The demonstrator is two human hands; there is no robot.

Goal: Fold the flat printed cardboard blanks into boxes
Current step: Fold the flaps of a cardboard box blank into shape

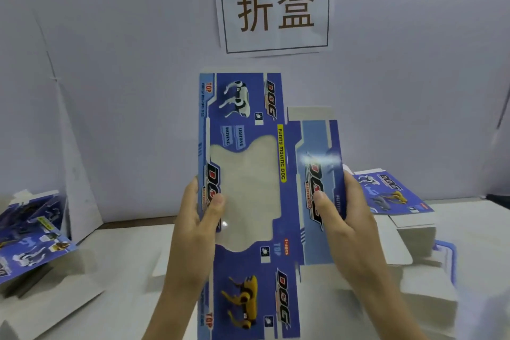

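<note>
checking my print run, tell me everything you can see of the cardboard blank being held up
The cardboard blank is glossy blue printed card, not yet folded, held upright in the air. It has an irregular clear window, a white toy dog printed above, a yellow dog below, plus "DOG" logos and "TOP" marks; a narrower side panel sits to the right. The left hand grips its left edge, the right hand its right edge, thumbs on the printed face.
</note>
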